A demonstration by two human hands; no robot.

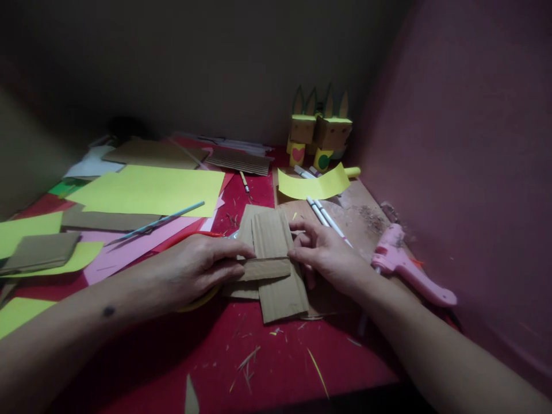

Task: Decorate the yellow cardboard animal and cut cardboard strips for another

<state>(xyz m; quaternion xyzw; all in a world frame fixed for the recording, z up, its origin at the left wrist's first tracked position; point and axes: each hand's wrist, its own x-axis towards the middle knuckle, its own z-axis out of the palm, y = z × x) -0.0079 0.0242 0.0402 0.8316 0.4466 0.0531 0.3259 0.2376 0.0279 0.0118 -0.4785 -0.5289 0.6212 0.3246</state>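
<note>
My left hand [207,267] pinches the left end of a narrow cardboard strip [267,269], thumb below and index finger along the top. The strip lies across a longer flat piece of cardboard [282,302], with more cardboard under it. At the right, my right hand [321,250] has its fingers curled at the cardboard's edge, thumb tip by the strip's right end; its lower fingers are partly hidden. Beneath my left hand lie scissors with a red and yellow handle [190,236], mostly covered.
A pink glue gun [399,261] rests at the right by the wall. White markers [319,211] and a curled yellow paper strip [314,185] lie behind my right hand. Yellow paper [159,187] and a blue pencil [161,221] are left. Cardboard rabbit-eared figures [304,129] stand behind.
</note>
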